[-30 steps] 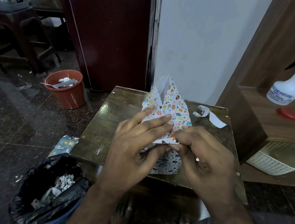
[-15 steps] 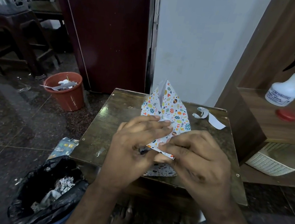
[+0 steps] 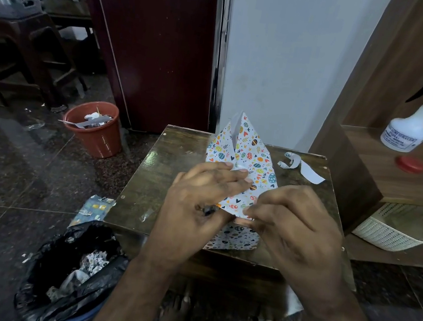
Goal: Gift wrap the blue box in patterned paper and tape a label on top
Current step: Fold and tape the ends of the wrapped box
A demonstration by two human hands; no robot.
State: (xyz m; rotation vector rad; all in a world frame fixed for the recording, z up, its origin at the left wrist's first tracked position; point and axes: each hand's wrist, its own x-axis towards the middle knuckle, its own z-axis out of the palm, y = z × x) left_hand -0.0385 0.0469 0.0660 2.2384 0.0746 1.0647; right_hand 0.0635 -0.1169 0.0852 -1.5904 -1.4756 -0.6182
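The patterned paper stands on the small dark wooden table, folded around what it covers (no blue of the box shows through, so the box itself is hidden). Its far flap rises to a tilted peak toward the table's back edge, with a sliver of white underside showing at the tip. A lower fold of the same paper reaches nearly to the table's near edge, under the hands.

The left hand lies over the paper's left side, fingers straight and pressed flat against the printed surface, fingertips resting on the slanted flap. The right hand sits just right of it, fingers curled, pinching the paper's pointed lower edge between thumb and fingertips. The two hands almost touch at that fold.

On the table's far right corner, apart from the paper, lies a curled white strip, its end reaching the right edge. The table's left half is bare wood with a small scrap of tape near its near-left edge.

Left of the table, on the floor, stand an orange bucket near the far corner and a black-lined bin by the near corner, a scrap of blue paper between bin and table. Right of the table, a wooden shelf holds a white spray bottle, a red lid and, lower, a white basket.
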